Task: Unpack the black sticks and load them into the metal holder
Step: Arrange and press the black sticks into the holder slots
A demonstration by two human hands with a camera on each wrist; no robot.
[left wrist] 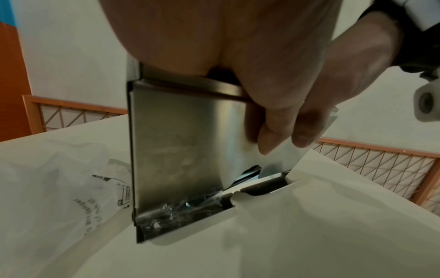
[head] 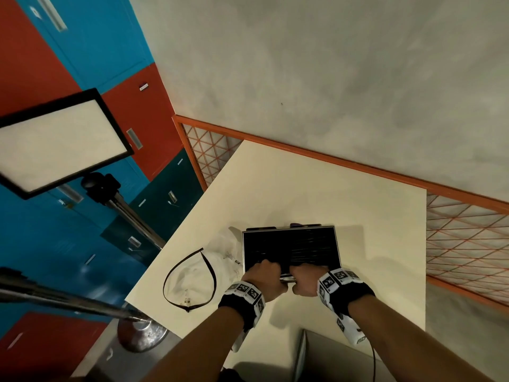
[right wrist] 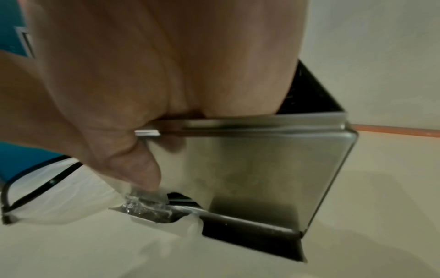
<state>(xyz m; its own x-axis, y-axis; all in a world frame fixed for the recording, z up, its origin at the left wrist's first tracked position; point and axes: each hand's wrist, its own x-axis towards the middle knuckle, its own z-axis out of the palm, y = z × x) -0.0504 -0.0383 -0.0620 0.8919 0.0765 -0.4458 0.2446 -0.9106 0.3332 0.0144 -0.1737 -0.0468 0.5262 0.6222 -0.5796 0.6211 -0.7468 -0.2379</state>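
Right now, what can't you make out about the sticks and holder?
- Head view: both hands, left and right, cover the holder's near edge.
- Sticks: a dark mass, too blurred to count.
- Wrist views: palms hide the fingertips inside; the holder's wall hides the sticks.
- Bag print: too blurred to read.

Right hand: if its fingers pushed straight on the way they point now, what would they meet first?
Probably the black sticks filling the metal holder; the right hand already reaches over its near rim onto them.

There were two bare hands, left (head: 263, 275) and right (head: 304, 279), one rectangular steel holder (head: 290, 248), one crumpled white plastic bag (head: 198, 274) at its nine o'clock.
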